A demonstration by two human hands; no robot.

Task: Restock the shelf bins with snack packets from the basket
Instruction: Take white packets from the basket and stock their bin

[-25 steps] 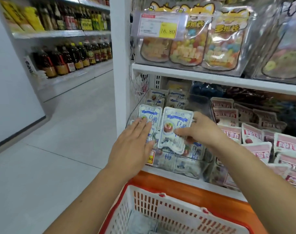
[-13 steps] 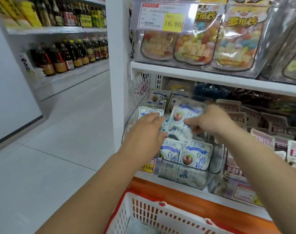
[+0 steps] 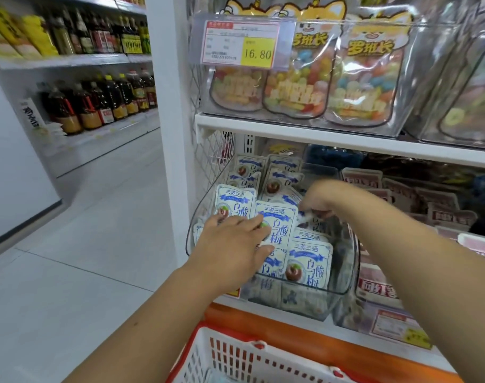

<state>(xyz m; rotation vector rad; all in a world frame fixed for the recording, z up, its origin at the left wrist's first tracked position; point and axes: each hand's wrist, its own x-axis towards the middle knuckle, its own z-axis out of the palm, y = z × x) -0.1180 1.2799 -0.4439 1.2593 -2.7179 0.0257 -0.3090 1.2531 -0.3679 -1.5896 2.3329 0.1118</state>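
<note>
The white-and-blue plum snack packets (image 3: 309, 268) stand in overlapping rows in a clear plastic bin (image 3: 343, 290) on the lower shelf, at its left end. I read 三蒸三晒 across the top of the nearest ones and 乌酸梅 down the side, beside a picture of a red plum. The rear rows are in shadow and their print is too small for me to read.

My left hand (image 3: 233, 244) lies flat with straight fingers on a middle-row packet (image 3: 281, 221) and covers its lower left corner. My right hand (image 3: 321, 200) is further back in the bin, knuckles up, fingers curled down among the packets. They are blurred and partly hidden, so I cannot tell whether they grip one.

A small yellow tag (image 3: 233, 293) on the bin front is mostly behind my left wrist. The red-rimmed white basket (image 3: 236, 355) sits below the orange ledge (image 3: 291, 324), cut off by the bottom edge, its contents unclear.

Right of the bin lie pink-and-white packets (image 3: 451, 214), their red lettering unreadable, and my right forearm crosses them. On the white shelf board (image 3: 318, 134) above, a price tag (image 3: 241, 42) reads 16.80 and hides part of the candy bags (image 3: 363, 78) marked 罗班长. Across the aisle to the left, dark bottles (image 3: 97, 103) fill 2 shelves.
</note>
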